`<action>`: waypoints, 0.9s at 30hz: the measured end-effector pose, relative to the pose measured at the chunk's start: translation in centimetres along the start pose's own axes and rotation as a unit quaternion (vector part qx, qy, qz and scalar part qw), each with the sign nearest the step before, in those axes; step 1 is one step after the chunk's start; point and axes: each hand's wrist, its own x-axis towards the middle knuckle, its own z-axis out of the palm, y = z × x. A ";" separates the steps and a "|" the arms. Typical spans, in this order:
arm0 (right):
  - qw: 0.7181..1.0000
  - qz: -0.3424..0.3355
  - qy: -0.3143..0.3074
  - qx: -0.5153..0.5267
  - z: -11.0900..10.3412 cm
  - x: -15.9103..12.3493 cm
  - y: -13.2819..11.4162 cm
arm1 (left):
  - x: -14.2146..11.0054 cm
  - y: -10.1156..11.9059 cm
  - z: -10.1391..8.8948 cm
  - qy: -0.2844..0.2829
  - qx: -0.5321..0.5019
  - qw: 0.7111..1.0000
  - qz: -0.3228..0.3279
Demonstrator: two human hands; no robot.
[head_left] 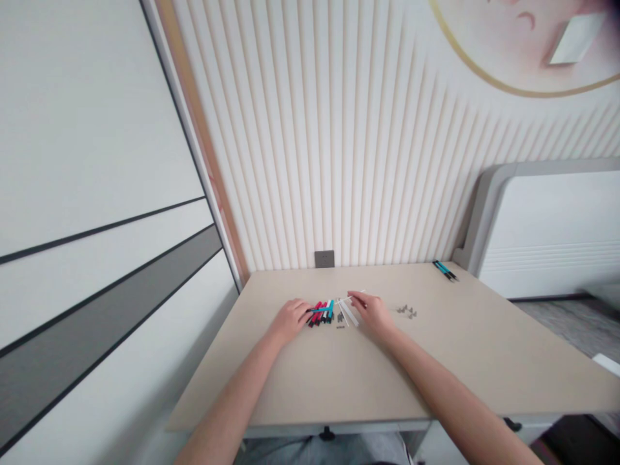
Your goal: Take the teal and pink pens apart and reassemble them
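In the middle of the desk, my left hand (289,318) is closed on a blue and black pen barrel (320,309) that points to the right. Beneath and beside it lies a row of pen barrels (317,315) in red, white and blue with black ends. My right hand (374,311) pinches a thin white stick (344,299), which looks like a pen refill, its left end close to the blue barrel. More white sticks (347,312) lie just under my right fingers. Small grey parts (340,317) and a few dark springs (340,327) sit between the hands.
Several grey metallic tips (407,311) lie right of my right hand. Two blue and black pens (445,270) rest at the desk's back right corner. The beige desk (310,381) meets a ribbed wall (300,129) with a dark socket (324,259). A cabinet (97,310) stands at left.
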 end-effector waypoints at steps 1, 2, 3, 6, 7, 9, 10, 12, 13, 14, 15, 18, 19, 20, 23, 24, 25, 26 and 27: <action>0.999 -0.002 -0.015 -0.031 0.0 -0.1 -0.2 | 0.0 0.1 -0.1 0.001 0.003 1.000 0.003; 0.998 -0.008 -0.030 -0.060 0.0 -0.3 -0.4 | 0.0 0.1 -0.1 0.002 0.006 1.000 0.007; 0.995 -0.017 -0.043 -0.085 0.0 -0.4 -0.5 | 0.0 0.1 -0.2 0.003 0.008 1.000 0.010; 0.988 -0.053 -0.062 -0.132 0.0 -0.5 -0.7 | 0.0 0.0 -0.2 0.000 0.018 1.000 0.021; 0.986 -0.063 -0.063 -0.141 0.0 -0.6 -0.8 | 0.0 -0.1 -0.2 0.000 0.021 1.000 0.023; 0.984 -0.071 -0.057 -0.154 0.0 -0.6 -0.8 | 0.0 -0.1 -0.1 0.001 0.025 0.999 0.024; 0.983 -0.072 -0.054 -0.159 0.0 -0.5 -0.8 | 0.0 -0.1 -0.1 0.000 0.026 0.999 0.024; 0.983 -0.073 -0.048 -0.163 0.0 -0.5 -0.7 | -0.1 -0.1 -0.2 -0.001 0.026 0.999 0.025; 0.983 -0.071 -0.045 -0.163 0.0 -0.5 -0.6 | -0.1 -0.1 -0.2 -0.001 0.024 0.999 0.026; 0.983 -0.069 -0.043 -0.163 0.0 -0.5 -0.6 | -0.1 -0.1 -0.2 -0.001 0.022 0.999 0.027; 0.984 -0.066 -0.040 -0.162 0.0 -0.5 -0.5 | -0.1 -0.1 -0.2 0.001 0.021 0.999 0.027; 0.984 -0.062 -0.035 -0.166 0.0 -0.5 -0.3 | -0.2 0.0 -0.2 0.007 0.022 1.000 0.021; 0.983 -0.065 -0.034 -0.168 0.0 -0.5 -0.3 | -0.2 0.0 -0.2 0.010 0.023 1.000 0.019; 0.982 -0.068 -0.034 -0.170 0.0 -0.5 -0.3 | -0.2 0.0 -0.3 0.012 0.024 0.999 0.018; 0.980 -0.086 -0.037 -0.177 0.2 -0.6 -0.7 | -0.1 0.2 -0.3 0.015 0.026 0.999 0.024; 0.978 -0.093 -0.038 -0.180 0.4 -0.7 -0.9 | -0.1 0.2 -0.3 0.013 0.027 0.999 0.027; 0.977 -0.102 -0.038 -0.183 0.6 -0.8 -1.1 | -0.1 0.2 -0.3 0.010 0.028 0.999 0.030; 0.976 -0.113 -0.038 -0.185 0.8 -0.9 -1.3 | -0.1 0.2 -0.3 0.006 0.029 0.999 0.034; 0.974 -0.125 -0.039 -0.185 1.0 -1.1 -1.5 | -0.2 0.2 -0.2 0.001 0.032 0.999 0.038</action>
